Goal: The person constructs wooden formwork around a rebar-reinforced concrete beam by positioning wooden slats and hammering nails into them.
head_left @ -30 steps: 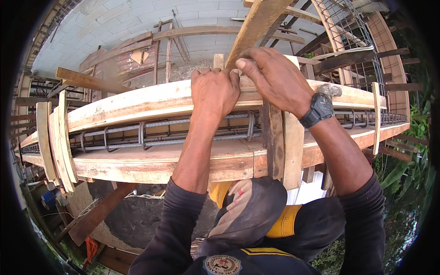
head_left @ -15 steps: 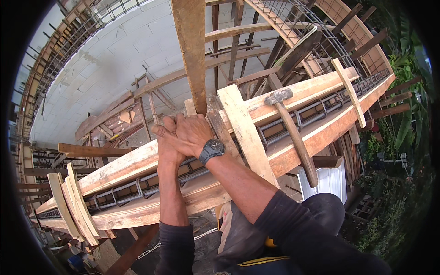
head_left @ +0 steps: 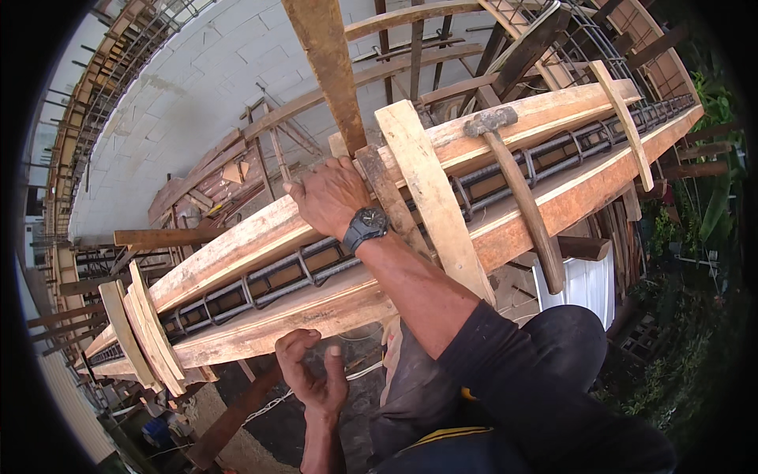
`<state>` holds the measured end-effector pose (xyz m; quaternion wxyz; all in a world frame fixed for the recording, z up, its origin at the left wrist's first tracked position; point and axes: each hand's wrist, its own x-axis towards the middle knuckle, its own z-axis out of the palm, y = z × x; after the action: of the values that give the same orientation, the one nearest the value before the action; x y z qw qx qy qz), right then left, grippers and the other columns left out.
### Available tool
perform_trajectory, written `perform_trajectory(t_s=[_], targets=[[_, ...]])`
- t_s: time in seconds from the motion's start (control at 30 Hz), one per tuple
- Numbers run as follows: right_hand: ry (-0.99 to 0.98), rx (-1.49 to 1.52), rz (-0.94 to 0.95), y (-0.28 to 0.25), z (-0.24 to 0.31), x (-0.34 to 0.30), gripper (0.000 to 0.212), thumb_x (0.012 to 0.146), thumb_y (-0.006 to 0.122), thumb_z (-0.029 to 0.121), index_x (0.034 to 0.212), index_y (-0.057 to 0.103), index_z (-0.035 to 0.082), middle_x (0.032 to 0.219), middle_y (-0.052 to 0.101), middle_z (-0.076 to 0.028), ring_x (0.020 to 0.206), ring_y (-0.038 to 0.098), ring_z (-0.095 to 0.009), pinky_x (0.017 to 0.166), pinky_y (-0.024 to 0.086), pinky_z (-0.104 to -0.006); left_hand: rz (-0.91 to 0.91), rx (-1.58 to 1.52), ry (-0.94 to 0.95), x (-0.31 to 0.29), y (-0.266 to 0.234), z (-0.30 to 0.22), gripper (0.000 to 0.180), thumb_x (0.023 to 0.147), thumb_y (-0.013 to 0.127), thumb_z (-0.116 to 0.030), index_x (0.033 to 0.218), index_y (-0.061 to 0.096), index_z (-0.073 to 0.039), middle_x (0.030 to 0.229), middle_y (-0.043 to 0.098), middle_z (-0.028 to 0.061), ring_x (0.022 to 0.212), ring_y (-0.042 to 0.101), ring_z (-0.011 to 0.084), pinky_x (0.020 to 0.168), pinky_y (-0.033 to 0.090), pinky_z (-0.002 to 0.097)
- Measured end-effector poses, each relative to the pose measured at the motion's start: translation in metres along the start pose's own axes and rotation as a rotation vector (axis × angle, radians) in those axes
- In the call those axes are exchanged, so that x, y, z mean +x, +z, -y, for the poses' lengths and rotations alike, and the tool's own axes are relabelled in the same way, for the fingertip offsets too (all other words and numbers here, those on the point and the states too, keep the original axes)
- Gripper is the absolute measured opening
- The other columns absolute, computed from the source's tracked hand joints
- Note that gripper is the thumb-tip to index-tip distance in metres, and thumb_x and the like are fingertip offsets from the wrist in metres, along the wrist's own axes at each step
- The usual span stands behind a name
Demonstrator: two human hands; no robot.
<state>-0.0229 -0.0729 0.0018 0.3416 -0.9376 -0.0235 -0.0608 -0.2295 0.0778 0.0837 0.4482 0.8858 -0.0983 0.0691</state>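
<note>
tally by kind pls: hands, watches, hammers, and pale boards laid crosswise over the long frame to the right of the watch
Hands: 2 (left hand, right hand)
Watch: 1
Hammer: 1
Pale boards: 2 (wide board, narrow board)
Total: 6

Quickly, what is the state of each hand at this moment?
Left hand: open, fingers partly curled, holding nothing visible.
Right hand: on the far board, fingers bent; whether it grips cannot be told.
</note>
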Motion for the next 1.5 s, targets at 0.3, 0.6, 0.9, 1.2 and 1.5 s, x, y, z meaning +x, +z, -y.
perform_trajectory(t_s=[0.3,0.6,0.9,1.2,1.5], targets=[[-0.003,-0.187,0.232,-0.022,-0.012,0.007,0.064,0.099,0.038,0.058,0.119,0.07,0.006,0.107,0.071,-0.021,0.105,0.064,-0.041,0.099,0.046,-0.0496,0.48,-0.225,-0.79,-0.212,-0.082,-0.02,0.021,0.081,0.06,0.003,0.101,0.061,-0.004,0.097,0.061,0.0124,0.091,0.06,0.0301,0.082,0.048,0.0394],[-0.089,-0.207,0.17,-0.017,-0.028,0.004,0.058,0.099,0.039,0.053,0.108,0.072,0.006,0.099,0.071,-0.022,0.096,0.066,-0.04,0.091,0.049,-0.0493,0.364,-0.286,-0.602,-0.236,-0.076,-0.043,0.012,0.076,0.072,-0.001,0.087,0.069,-0.002,0.092,0.064,0.0079,0.087,0.057,0.0249,0.079,0.046,0.0354],[-0.044,-0.112,0.119,-0.017,-0.008,0.002,0.051,0.101,0.044,0.044,0.09,0.073,0.004,0.087,0.07,-0.018,0.094,0.061,-0.034,0.094,0.04,-0.044,0.084,-0.421,-0.771,-0.24,-0.055,-0.039,0.009,0.081,0.071,-0.006,0.083,0.068,0.003,0.078,0.062,0.0057,0.076,0.053,0.0161,0.068,0.042,0.0331],[-0.009,-0.104,0.098,-0.011,-0.01,-0.001,0.042,0.097,0.053,0.04,0.099,0.073,0.003,0.099,0.071,-0.016,0.103,0.059,-0.03,0.098,0.038,-0.0426,-0.157,-0.347,-0.815,-0.294,-0.049,-0.014,0.049,0.077,0.069,-0.035,0.082,0.051,0.01,0.088,0.055,0.0189,0.086,0.052,0.0229,0.076,0.041,0.04],[0.0,-0.077,0.178,-0.014,0.0,-0.003,0.042,0.096,0.055,0.041,0.105,0.073,0.004,0.107,0.07,-0.016,0.11,0.058,-0.031,0.1,0.038,-0.0438,0.038,-0.588,-1.055,-0.293,-0.08,-0.022,0.017,0.086,0.067,-0.002,0.101,0.06,0.003,0.1,0.063,0.011,0.097,0.058,0.0173,0.086,0.045,0.0348]])
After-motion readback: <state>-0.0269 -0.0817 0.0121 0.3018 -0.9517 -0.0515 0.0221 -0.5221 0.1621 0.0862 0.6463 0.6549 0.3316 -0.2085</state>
